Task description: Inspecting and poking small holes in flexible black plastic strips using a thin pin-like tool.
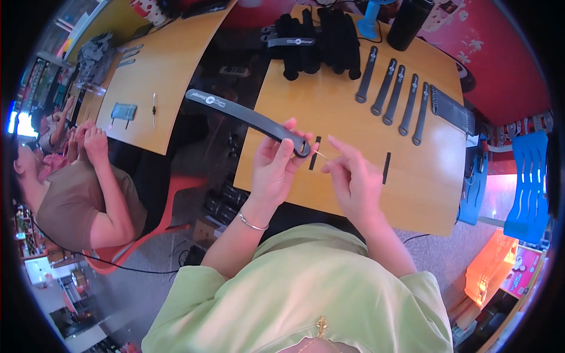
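Observation:
My left hand (272, 165) grips a long dark grey strap (241, 115) near its rounded end, which has a slot in it. The strap's far end sticks out up and to the left, past the table edge. Beside the slotted end, my right hand (360, 185) pinches a thin pale stick (321, 155). Its tip points at the strap; whether it touches I cannot tell. Under my hands two short black strips (386, 168) lie on the wooden table (347, 132). Beyond them several similar grey straps (391, 94) lie in a slanted row.
A pile of black straps (338, 44) lies at the back, near a black cylinder (409, 23) and a blue stand (369, 26). A dark ridged pad (452, 110) lies at the right. A blue chair (527, 188) stands beyond. Another person (88, 203) works at the left table (170, 76).

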Demonstrator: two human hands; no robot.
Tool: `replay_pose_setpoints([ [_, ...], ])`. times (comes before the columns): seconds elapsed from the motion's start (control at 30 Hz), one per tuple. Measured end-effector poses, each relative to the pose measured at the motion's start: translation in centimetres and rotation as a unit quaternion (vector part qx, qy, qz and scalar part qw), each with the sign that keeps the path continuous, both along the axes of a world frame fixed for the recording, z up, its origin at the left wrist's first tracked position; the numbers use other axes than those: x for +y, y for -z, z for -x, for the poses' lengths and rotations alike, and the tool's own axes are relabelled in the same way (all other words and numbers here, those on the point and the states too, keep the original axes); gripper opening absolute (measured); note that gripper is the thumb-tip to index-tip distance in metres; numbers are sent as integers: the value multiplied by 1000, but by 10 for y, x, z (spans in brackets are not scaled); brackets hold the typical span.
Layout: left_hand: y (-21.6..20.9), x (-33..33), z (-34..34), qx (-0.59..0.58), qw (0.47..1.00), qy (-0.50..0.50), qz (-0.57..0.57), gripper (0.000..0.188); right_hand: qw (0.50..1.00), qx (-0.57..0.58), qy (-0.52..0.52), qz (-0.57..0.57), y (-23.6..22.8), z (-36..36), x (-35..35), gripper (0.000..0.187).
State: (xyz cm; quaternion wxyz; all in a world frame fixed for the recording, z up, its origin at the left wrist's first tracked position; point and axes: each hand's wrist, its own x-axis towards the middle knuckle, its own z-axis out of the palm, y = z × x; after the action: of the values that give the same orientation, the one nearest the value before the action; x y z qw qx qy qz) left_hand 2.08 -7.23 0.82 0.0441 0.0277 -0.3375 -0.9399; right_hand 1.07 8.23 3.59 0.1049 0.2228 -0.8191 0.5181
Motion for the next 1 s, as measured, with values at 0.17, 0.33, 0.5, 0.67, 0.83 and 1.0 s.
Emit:
replay_pose_setpoints([
  [0.17,4,-3,-1,-3,999,-39,-2,31,996,76,14,-52,6,-1,-6,35],
  [0.33,3,-3,-2,-1,998,-58,0,27,991,96,16,-91,11,-1,-8,31],
  [0.5,5,-2,-1,10,998,-65,6,28,992,99,17,-72,15,-2,-12,29],
  [0.67,5,-1,-4,14,997,-72,15,29,990,110,15,-84,13,-2,-12,30],
  [0.83,5,-1,-5,22,996,-79,30,29,991,106,17,-74,16,-2,-13,30],
  [1.0,4,-1,-5,42,993,-94,60,29,988,110,22,-104,16,-3,-12,30],
])
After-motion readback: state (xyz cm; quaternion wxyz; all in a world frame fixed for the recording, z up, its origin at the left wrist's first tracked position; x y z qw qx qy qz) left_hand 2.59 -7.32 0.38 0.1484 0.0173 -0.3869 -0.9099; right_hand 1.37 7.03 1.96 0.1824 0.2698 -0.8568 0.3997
